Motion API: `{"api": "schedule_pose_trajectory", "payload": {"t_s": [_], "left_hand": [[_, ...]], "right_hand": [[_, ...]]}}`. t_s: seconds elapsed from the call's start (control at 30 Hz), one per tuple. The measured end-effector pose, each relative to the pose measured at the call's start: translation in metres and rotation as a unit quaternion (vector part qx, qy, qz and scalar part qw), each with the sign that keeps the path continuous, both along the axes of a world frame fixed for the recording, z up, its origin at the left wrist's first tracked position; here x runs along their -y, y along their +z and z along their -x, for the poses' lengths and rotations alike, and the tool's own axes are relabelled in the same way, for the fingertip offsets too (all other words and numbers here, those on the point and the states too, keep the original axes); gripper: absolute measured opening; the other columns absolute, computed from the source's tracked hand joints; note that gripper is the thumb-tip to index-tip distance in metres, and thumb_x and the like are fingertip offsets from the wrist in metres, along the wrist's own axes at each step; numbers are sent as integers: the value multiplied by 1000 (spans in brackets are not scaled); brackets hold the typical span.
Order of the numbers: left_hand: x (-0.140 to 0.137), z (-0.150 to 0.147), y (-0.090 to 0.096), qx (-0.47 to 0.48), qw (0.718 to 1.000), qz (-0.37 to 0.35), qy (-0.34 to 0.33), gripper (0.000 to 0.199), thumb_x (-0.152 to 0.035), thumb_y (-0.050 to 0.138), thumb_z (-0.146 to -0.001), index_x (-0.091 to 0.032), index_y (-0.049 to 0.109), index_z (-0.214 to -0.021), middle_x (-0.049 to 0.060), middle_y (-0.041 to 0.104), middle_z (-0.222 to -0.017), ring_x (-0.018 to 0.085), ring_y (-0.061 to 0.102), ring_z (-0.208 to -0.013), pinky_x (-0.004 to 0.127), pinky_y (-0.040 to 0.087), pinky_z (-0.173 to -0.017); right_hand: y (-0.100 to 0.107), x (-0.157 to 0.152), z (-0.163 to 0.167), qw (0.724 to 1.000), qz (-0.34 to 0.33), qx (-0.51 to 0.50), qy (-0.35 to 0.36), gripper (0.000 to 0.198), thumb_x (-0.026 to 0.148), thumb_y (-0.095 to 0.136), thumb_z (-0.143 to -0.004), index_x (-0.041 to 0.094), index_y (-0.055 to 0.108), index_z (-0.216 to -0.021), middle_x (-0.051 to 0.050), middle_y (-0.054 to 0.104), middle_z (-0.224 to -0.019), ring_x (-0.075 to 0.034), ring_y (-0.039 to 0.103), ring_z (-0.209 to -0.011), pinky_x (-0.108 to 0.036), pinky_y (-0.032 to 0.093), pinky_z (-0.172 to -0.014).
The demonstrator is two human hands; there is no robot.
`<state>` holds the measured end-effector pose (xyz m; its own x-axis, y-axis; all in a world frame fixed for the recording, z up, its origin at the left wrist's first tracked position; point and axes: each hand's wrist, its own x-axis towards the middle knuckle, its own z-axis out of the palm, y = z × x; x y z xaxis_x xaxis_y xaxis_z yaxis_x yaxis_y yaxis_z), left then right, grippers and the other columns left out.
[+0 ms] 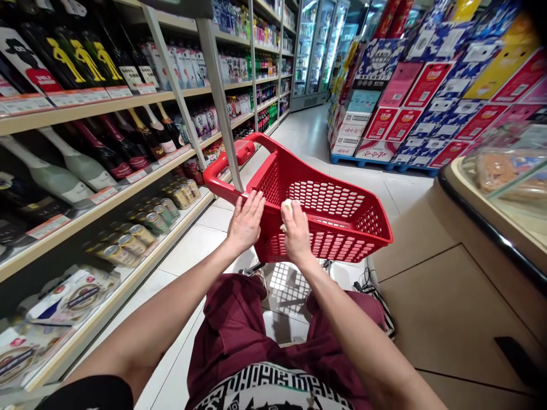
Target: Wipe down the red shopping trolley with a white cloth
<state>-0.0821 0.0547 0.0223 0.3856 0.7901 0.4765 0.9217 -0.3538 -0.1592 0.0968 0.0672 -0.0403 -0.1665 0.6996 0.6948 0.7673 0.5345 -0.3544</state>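
Observation:
In front of me stands a red shopping basket (342,196) with punched-out sides and a grey pole rising from its handle end. My left hand (247,222) lies flat on the basket's near rim, beside the foot of the pole, with its fingers stretched out and nothing in it. A little to the right, my right hand (296,230) is closed around a crumpled cream-coloured cloth (287,205) and rests against the same near side. Most of the cloth is hidden under the fingers. The inside of the basket holds nothing that I can see.
Shelves (102,105) of bottles and cans run along the left. Stacked drink cartons (397,122) stand on a blue pallet (384,164) at the back right. A beige counter (461,296) borders the right side. Glass-door fridges (318,51) line the far end of the tiled aisle.

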Motion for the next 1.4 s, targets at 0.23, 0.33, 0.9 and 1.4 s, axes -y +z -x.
{"api": "schedule_pose_trajectory", "payload": {"t_s": [0.23,0.33,0.9,1.4], "left_hand": [[5,13,2,8,1000,-10,7,67,-10,38,-70,-6,19,-134,14,24,-141,21,10,-132,47,3,-105],[5,20,7,20,999,-32,12,65,-11,38,-71,-7,20,-133,13,24,-141,20,10,-132,46,4,-106],[-17,89,72,67,982,-117,135,67,-10,40,-67,-5,23,-132,14,21,-141,23,10,-131,49,11,-105],[-10,96,56,30,997,8,76,66,-8,38,-63,-7,31,-129,12,30,-138,22,21,-129,53,9,-104]], "right_hand": [[8,-2,8,997,-10,-49,-55,53,4,28,-80,15,30,-132,-14,34,-134,-21,23,-128,-46,26,-98],[26,-4,43,999,-29,-19,23,49,9,32,-82,17,33,-130,-13,33,-136,-19,20,-129,-42,26,-99],[213,-50,104,926,-355,-16,128,54,9,35,-84,27,24,-134,-3,26,-141,-19,16,-130,-45,21,-105],[229,-69,86,888,-346,238,186,55,0,32,-80,18,28,-133,-4,24,-141,-18,3,-131,-47,14,-107]]}}
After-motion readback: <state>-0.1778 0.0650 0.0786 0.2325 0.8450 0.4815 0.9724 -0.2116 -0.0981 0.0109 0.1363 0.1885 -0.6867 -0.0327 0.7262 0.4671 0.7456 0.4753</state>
